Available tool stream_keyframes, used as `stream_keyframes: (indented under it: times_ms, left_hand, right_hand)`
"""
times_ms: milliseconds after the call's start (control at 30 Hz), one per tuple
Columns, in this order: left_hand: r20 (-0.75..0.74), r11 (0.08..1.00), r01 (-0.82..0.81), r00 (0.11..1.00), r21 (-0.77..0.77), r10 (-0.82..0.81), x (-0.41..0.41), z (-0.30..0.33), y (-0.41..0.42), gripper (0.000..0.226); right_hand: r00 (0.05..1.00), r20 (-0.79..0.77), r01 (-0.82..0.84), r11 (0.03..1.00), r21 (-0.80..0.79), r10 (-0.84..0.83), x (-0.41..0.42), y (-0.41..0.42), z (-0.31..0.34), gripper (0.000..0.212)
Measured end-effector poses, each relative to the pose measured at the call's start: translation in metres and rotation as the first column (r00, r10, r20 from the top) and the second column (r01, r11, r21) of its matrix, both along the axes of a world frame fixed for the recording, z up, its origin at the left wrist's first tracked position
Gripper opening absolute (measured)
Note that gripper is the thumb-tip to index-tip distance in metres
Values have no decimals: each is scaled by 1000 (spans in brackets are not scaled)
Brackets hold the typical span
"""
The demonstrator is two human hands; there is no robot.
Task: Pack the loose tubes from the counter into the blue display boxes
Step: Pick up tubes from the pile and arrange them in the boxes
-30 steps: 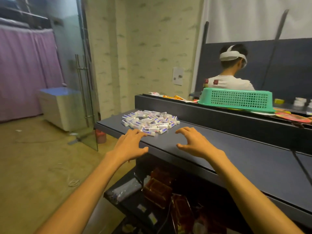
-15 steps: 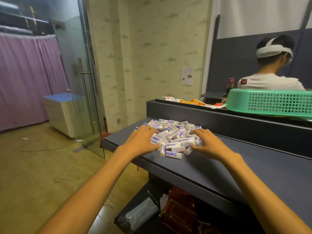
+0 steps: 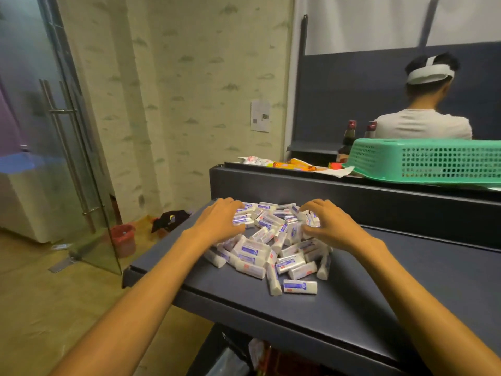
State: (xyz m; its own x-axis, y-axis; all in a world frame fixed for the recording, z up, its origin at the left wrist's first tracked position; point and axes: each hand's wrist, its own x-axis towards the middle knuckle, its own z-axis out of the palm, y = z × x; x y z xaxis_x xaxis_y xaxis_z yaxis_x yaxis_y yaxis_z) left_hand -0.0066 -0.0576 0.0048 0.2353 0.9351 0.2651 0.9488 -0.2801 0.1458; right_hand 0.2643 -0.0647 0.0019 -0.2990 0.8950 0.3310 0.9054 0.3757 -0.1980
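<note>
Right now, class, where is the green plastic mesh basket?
In the head view, the green plastic mesh basket sits upside down at the right on the raised dark ledge behind the tube pile.

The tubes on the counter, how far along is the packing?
Nothing looks packed: no blue display box shows in this view. The left hand and right hand curl over the far side of the tube pile on the dark counter. All boxing remains.
</note>
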Motion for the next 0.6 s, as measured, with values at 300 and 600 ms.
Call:
stream_keyframes:
  times_ms: [300, 600]
  left_hand:
    - [-7, 974, 227, 974, -9, -227, -7, -8, 56, 34]
    - [-4, 963, 265, 964, -39, -266, -6, -17, 67, 20]
  right_hand:
    - [982, -45, 187, 981, 59, -185, -28, 3, -7, 34]
    - [964, -43, 262, 965, 18, -261, -30, -7, -7, 36]
